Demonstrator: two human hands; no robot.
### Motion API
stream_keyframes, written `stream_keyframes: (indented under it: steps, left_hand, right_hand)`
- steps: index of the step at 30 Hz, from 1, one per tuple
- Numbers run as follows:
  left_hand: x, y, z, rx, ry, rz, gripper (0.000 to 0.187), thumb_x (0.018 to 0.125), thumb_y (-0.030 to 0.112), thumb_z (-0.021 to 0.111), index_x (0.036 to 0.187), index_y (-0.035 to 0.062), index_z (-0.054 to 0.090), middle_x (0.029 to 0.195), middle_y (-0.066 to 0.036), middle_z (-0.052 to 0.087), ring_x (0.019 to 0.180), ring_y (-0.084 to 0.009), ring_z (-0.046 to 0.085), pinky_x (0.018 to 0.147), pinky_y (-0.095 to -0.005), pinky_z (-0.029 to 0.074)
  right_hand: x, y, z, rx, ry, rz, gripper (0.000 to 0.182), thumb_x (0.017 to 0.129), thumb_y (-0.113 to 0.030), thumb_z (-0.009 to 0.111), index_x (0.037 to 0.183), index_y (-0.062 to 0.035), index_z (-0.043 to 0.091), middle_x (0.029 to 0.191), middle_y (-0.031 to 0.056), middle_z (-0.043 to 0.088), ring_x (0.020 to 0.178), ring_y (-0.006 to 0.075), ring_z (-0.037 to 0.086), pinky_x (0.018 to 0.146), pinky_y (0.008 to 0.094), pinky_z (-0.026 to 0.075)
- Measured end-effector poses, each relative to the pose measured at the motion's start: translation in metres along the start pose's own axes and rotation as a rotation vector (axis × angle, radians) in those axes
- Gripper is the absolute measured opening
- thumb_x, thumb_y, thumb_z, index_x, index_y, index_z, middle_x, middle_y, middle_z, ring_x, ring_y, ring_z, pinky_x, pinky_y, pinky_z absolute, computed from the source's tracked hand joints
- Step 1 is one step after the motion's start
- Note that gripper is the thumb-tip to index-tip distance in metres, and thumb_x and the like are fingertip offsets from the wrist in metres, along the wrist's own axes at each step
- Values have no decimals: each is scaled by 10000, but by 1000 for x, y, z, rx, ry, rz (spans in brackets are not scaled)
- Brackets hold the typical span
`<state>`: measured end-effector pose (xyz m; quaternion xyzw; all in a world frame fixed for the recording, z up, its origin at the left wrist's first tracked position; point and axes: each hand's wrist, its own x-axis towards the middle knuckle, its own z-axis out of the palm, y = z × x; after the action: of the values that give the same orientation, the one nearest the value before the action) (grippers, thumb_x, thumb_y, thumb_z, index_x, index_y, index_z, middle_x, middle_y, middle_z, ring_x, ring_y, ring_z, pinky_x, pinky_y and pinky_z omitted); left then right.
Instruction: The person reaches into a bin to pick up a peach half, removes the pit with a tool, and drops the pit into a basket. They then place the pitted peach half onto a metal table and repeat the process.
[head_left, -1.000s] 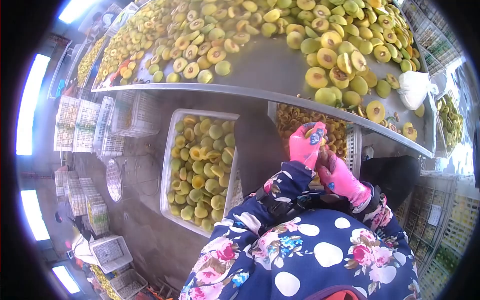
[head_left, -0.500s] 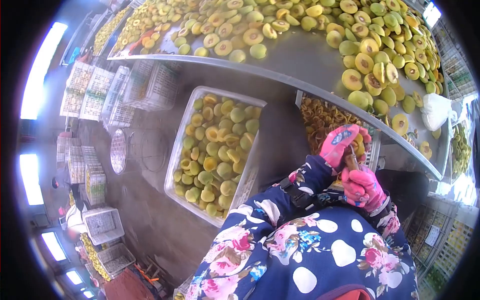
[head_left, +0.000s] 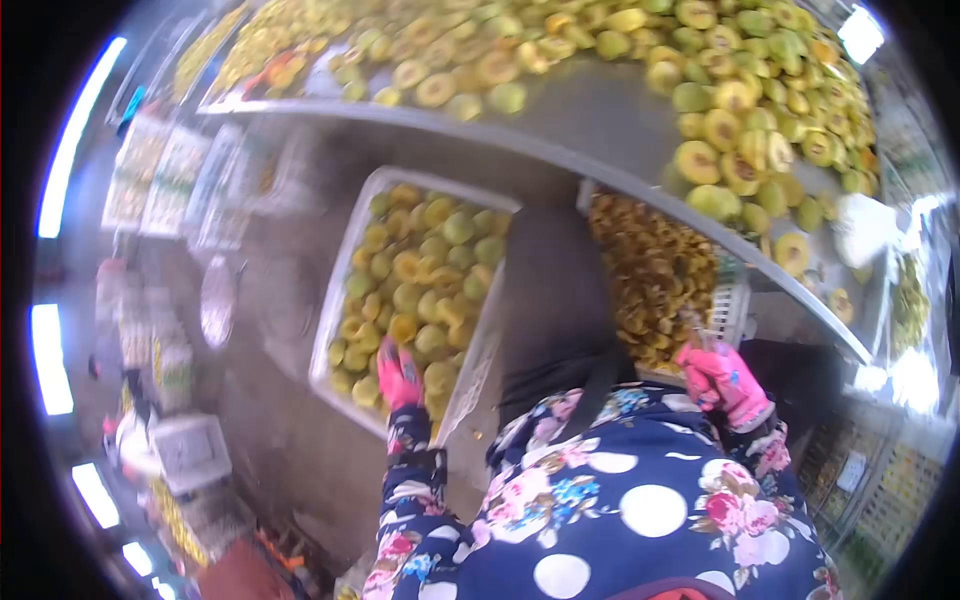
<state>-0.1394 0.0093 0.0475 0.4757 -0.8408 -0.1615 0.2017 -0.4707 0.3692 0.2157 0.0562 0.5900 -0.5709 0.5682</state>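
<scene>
My left hand point(head_left: 399, 378), in a pink patterned glove, reaches over the near part of a white crate point(head_left: 335, 310) full of green-yellow fruit halves point(head_left: 432, 290). Its fingers look stretched out, with a hollowed fruit half point(head_left: 403, 328) right at the tips; whether they touch is blurred. In a matching glove, my right hand point(head_left: 728, 382) is closed in front of my body. A small tool point(head_left: 694, 338) with a metal tip, smeared by motion, sticks up from it. Beside that hand, a second crate point(head_left: 728, 308) holds brownish-yellow cut-out pieces point(head_left: 655, 275).
A metal table point(head_left: 620, 110) with a raised rim bears a large heap of halved fruit point(head_left: 760, 110). A white bag point(head_left: 865, 228) sits at its right end. Stacked crates point(head_left: 165, 180) stand at left. My dark-trousered leg point(head_left: 555, 300) lies between the two crates.
My left hand has left the right hand and the fruit they worked on, swinging left to the crate of fruit halves. My right hand keeps its place with the tool. The view has shifted slightly.
</scene>
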Motion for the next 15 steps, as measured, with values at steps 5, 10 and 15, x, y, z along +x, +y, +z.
stream_keyframes:
  steps: [5,10,15]
  left_hand:
    - [27,44,-6,633,-458,-89,518,814,388,561,1192,39,500,1197,-153,519,1165,-376,420,939,-420,377]
    - [130,157,-13,-290,-208,330,261,812,142,599,1045,22,598,857,-110,622,749,-220,603,686,-291,479]
    - [181,356,12,-740,-679,394,219,839,66,544,1033,-27,586,906,-85,622,779,-152,593,701,-258,474]
  right_hand:
    - [-1,2,-21,-94,25,7,301,828,-277,553,611,-72,521,443,4,441,345,96,406,352,233,303]
    - [-13,13,-43,-20,9,36,308,824,-288,570,604,-80,511,475,3,454,357,95,414,359,226,336]
    - [-14,22,-47,89,7,-30,239,829,-284,575,714,-95,487,536,-10,463,388,75,428,362,213,334]
